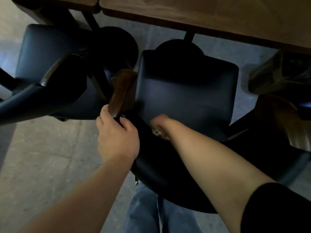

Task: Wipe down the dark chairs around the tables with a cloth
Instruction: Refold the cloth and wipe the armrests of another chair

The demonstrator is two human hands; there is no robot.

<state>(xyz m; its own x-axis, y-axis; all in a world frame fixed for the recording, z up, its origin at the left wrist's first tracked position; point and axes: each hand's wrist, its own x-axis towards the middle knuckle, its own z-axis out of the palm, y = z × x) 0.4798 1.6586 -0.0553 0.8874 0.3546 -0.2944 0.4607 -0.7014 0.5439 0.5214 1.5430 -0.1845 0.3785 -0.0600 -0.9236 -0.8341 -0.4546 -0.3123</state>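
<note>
the dark chair (183, 91) sits at centre, tucked to the wooden table (218, 15) at 12 o'clock. the right hand (159, 125), at the seat's 6 o'clock edge, clutches a crumpled cloth (159, 132). the left hand (116, 137) at 9 o'clock grips the chair's wooden armrest (122, 93). a second chair (50, 64) stands at 10 o'clock.

I see open room over the dark seat (185, 91) at twelve o'clock, bare up to the table edge (202, 29) overhanging it. At ten o'clock the wooden armrest (122, 91) and the neighbouring chair (50, 68) just beside it close off the left. At three o'clock another wooden armrest (286, 118) blocks the right. Bare concrete floor (47, 157) lies free at eight o'clock.
</note>
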